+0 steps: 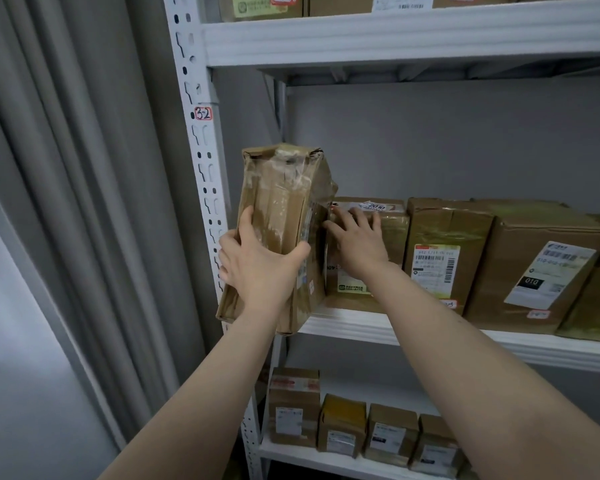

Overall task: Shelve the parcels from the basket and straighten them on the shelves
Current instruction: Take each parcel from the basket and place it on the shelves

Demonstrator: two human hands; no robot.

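A grey pleated fabric curtain (84, 168) hangs in heavy vertical folds down the left side. Just to its right is a small white sticker edged in red (203, 114), handwritten "3-2". Behind everything stands a plain grey painted wall (430, 140). A paler, brighter patch (11, 306) shows at the far left.

dim, even light | glare — window (11, 306) | edges bowed

A: What does the top edge cut off?
B: The upper-shelf parcels (336, 5); only their bottoms show.
A: And the labels?
B: The white label (433, 268) has print too small to read. The right hand (359, 240) covers part of the low parcel (392, 230); the tall parcel (284, 202) hides its left side.
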